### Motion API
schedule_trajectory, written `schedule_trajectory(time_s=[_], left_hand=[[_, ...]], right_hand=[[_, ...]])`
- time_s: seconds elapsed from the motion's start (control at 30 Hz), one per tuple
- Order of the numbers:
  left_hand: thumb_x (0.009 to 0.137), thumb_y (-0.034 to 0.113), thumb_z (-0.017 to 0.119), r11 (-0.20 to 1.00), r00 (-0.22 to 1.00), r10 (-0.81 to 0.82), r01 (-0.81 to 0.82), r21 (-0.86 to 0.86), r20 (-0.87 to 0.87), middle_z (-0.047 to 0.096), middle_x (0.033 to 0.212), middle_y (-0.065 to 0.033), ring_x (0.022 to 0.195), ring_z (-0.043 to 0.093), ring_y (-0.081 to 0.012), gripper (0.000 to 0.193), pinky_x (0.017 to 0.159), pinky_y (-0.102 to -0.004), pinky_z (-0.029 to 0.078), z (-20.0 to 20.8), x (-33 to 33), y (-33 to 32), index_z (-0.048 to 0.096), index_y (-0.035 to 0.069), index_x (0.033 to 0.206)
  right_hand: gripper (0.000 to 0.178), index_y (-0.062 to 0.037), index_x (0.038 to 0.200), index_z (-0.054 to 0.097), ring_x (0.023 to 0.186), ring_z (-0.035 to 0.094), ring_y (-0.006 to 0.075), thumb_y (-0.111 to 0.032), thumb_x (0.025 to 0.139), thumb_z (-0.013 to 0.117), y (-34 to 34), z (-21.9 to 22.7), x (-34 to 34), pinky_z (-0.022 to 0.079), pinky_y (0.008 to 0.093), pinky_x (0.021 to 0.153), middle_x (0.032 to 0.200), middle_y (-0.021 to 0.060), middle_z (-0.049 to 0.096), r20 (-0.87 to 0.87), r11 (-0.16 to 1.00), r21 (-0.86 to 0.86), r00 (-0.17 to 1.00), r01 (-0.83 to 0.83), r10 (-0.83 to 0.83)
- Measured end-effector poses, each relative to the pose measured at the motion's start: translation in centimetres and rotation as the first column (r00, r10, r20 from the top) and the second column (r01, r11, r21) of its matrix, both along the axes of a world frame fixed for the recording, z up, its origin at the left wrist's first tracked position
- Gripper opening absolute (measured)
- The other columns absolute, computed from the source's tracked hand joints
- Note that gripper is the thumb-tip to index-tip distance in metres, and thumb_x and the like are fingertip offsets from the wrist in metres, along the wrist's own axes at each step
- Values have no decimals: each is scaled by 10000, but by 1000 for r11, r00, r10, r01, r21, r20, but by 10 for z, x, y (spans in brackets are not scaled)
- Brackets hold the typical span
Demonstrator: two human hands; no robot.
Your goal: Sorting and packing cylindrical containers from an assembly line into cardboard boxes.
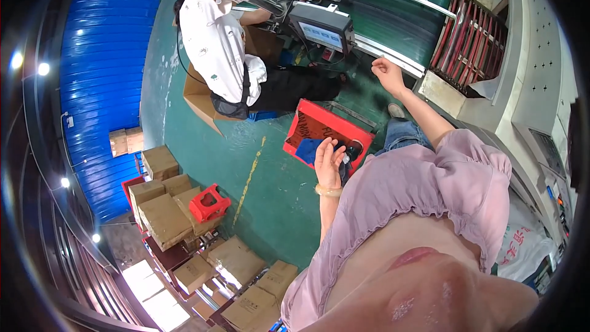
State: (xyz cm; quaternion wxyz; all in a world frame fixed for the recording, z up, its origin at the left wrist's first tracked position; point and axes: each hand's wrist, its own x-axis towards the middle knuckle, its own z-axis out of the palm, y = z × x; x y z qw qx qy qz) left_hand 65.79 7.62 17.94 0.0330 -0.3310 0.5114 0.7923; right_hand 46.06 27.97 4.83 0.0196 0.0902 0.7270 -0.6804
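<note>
My left hand (pixel 329 163), with a pale bangle at the wrist, is raised over a red crate (pixel 298 124). Its fingers are loosely bent and apart, with nothing visible in them. A blue cloth (pixel 308 149) and a small dark object (pixel 353 150) lie on the crate's brown marked panel, just beneath that hand. My right hand (pixel 388 76) is stretched forward beside the metal edge of a green conveyor belt (pixel 399 21). Its fingers are curled in toward the thumb; whatever they hold, if anything, is too small to make out.
A co-worker in a white shirt (pixel 212 43) bends at a machine with a grey screen unit (pixel 319 26). Red rollers (pixel 468 43) end the conveyor at a pale cabinet (pixel 534 49). Stacked cartons (pixel 163 218) and a red stool (pixel 209 203) stand on the left.
</note>
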Motion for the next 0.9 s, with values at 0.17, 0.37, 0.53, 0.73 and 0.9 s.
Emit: schedule_trajectory(time_s=[0.17, 0.37, 0.53, 0.73, 0.9], left_hand=[[876, 219, 546, 1000, 1000, -8, 8, 15, -4, 569, 1051, -73, 877, 603, -216, 302, 722, -286, 480, 0, 2, -1, 500, 66, 1132], [878, 209, 542, 1000, 1000, -15, 16, 25, -7, 571, 1047, -73, 871, 606, -215, 294, 720, -288, 483, -3, 4, 1, 499, 63, 1130], [874, 207, 548, 1000, 1000, -8, 8, 16, -2, 575, 1037, -70, 864, 608, -210, 292, 719, -286, 482, -3, 4, 2, 502, 65, 1125], [870, 195, 555, 1000, 1000, 14, -13, -26, 23, 581, 1024, -63, 856, 609, -194, 281, 715, -271, 472, 0, 0, 4, 510, 67, 1116], [872, 185, 549, 993, 998, 55, -58, -101, -33, 583, 1022, -60, 852, 609, -187, 271, 713, -264, 465, 17, -20, 7, 513, 69, 1114]], right_hand=[[166, -19, 943, 589, 756, 571, 93, -94, 796, 601, 0, 4, 4, 456, 230, 704, 828, 33, 614, 23, 999, 40, 1000, -15, 14], [175, -32, 924, 593, 757, 593, 125, -127, 778, 611, 3, 0, 5, 470, 260, 704, 824, 53, 626, 24, 999, 42, 1000, -5, 4], [163, -62, 924, 601, 758, 597, 131, -143, 783, 599, 7, 9, -29, 465, 251, 698, 820, 52, 630, -106, 988, 126, 991, 90, -77], [267, -97, 1002, 603, 814, 605, 192, -242, 778, 615, 37, 59, -179, 469, 303, 757, 901, 73, 629, -362, 932, 289, 926, 218, -105], [493, -116, 1148, 524, 999, 526, 296, -332, 725, 659, 27, 79, -226, 431, 364, 860, 1097, 137, 537, -410, 793, 571, 911, 211, 53]])
